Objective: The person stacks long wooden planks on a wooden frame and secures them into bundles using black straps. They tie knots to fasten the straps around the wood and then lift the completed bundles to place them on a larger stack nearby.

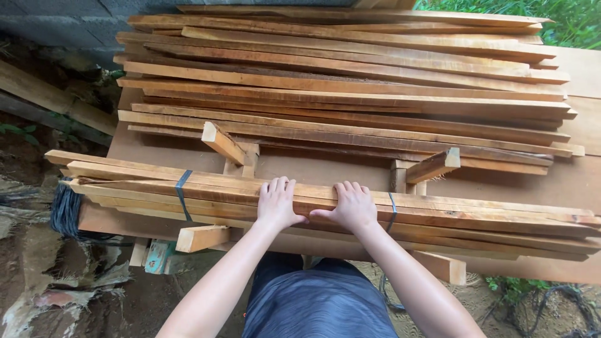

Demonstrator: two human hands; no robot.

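Both hands are down on the bundle of wooden slats point(325, 203), which lies lengthwise along the near edge of the desk point(563, 181), right in front of the person. The left hand point(277, 203) lies flat on top of the bundle, fingers spread forward over the far edge, thumb tucked to the near side; the grip is apart, pressing rather than clamped. The right hand point(352, 205) sits just beside it, same pose, palm on the wood, fingers loosely draped, nothing enclosed. A dark strap point(182, 194) wraps the bundle left of the hands, and a second strap point(392, 211) wraps it just right of the right hand. Short wooden blocks point(222, 143) and point(435, 164) stick up behind the bundle, another block point(201, 237) juts out beneath it. Farther back, a big loose stack of long planks point(344, 81) covers the desk. A coil of black cord point(64, 211) hangs at the left end, green grass point(573, 19) beyond.
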